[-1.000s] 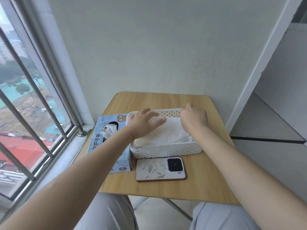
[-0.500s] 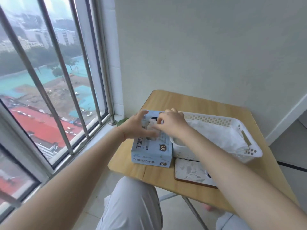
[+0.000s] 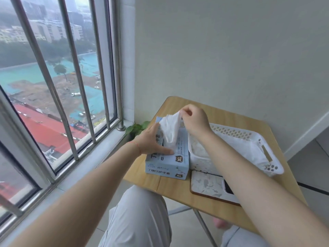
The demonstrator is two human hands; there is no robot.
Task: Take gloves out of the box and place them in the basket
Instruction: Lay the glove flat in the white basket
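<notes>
A light blue glove box (image 3: 170,161) marked XL lies on the left side of a small wooden table (image 3: 179,190). My left hand (image 3: 151,139) rests flat on the box top and presses it down. My right hand (image 3: 194,120) pinches the top of a white glove (image 3: 170,131), which hangs stretched between my fingers and the box opening. Right of the box stands a white perforated basket (image 3: 268,157) with white gloves (image 3: 247,150) lying inside.
A phone in a marbled case (image 3: 208,184) lies in front of the basket near the table's front edge. A barred window (image 3: 71,97) fills the left. A small green plant (image 3: 137,128) sits between table and sill. My knees are below the table.
Both hands left the basket and went to the box. My right hand has since lifted, drawing a white glove up out of the opening. My head turned left toward the window.
</notes>
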